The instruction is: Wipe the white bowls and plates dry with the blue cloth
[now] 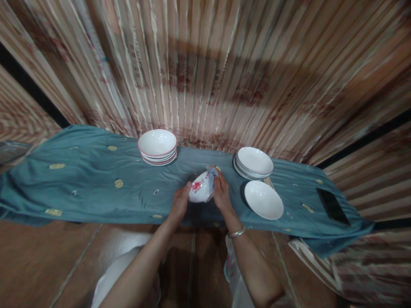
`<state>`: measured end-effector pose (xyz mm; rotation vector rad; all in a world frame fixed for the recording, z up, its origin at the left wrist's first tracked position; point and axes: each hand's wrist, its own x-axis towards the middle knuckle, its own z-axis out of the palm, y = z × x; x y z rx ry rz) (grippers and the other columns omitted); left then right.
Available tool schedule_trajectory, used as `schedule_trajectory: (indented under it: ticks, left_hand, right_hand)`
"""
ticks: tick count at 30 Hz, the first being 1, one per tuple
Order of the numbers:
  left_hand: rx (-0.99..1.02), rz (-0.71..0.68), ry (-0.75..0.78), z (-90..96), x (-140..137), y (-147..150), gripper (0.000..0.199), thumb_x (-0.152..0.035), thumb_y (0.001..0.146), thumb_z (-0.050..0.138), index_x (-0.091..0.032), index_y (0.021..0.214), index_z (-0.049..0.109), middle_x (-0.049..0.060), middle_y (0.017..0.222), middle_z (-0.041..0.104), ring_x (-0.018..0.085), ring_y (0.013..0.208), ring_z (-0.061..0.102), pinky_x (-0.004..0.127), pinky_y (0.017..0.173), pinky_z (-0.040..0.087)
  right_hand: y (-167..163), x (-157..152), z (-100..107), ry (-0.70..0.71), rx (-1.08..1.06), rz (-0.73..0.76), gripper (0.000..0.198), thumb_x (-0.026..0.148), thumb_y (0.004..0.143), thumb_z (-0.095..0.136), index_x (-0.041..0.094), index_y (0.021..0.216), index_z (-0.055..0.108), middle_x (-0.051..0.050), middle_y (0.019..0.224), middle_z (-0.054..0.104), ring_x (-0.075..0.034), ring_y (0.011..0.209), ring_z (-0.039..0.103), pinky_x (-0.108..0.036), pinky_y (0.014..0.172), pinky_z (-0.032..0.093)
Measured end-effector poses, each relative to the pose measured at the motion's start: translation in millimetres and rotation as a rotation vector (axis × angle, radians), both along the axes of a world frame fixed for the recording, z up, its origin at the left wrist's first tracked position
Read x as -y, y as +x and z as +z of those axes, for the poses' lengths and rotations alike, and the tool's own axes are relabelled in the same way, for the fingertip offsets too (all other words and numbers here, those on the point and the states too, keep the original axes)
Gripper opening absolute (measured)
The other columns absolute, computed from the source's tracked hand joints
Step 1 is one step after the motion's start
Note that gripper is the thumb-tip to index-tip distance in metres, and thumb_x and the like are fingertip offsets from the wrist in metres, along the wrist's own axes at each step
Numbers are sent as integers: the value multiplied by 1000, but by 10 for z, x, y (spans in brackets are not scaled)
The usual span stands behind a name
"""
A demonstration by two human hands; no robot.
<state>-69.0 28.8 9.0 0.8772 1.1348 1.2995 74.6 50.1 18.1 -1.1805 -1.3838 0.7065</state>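
Note:
A white bowl [199,189] with a red flower pattern is held tilted above the front middle of the table, its patterned outside showing. My left hand [180,201] grips the bowl's left edge, thumb on top. On the other side my right hand [221,191] is closed on a pale grey-blue cloth [212,175] pressed against the bowl's right part. Some of the right fingers are hidden behind cloth and bowl. To the right of my right hand lies a single white bowl [263,199], shallow and plain inside.
A stack of red-rimmed bowls [157,147] stands at back left, and a stack of dark-rimmed dishes [253,163] at back right. A black phone [333,206] lies near the right end of the teal tablecloth [96,184]. Behind hangs a pleated curtain [205,77].

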Motion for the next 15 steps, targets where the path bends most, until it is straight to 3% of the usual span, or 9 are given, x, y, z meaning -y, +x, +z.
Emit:
schedule_trajectory:
  ticks: [6, 15]
  left_hand:
    - [5, 19, 15, -140, -38, -17, 53, -66, 68, 67, -14, 67, 74, 8, 66, 73, 21, 66, 63, 31, 68, 47]
    - [54, 44, -13, -55, -13, 2, 53, -67, 62, 71, -14, 63, 72, 6, 60, 70, 21, 64, 63, 31, 64, 46]
  right_hand:
    - [53, -103, -14, -80, -26, -43, 42, 27, 91, 35, 15, 117, 66, -11, 117, 71, -22, 108, 64, -36, 100, 48]
    - [100, -217, -188, -217, -161, -123, 40, 31, 93, 36, 15, 113, 67, -11, 116, 72, -22, 114, 62, -36, 102, 47]
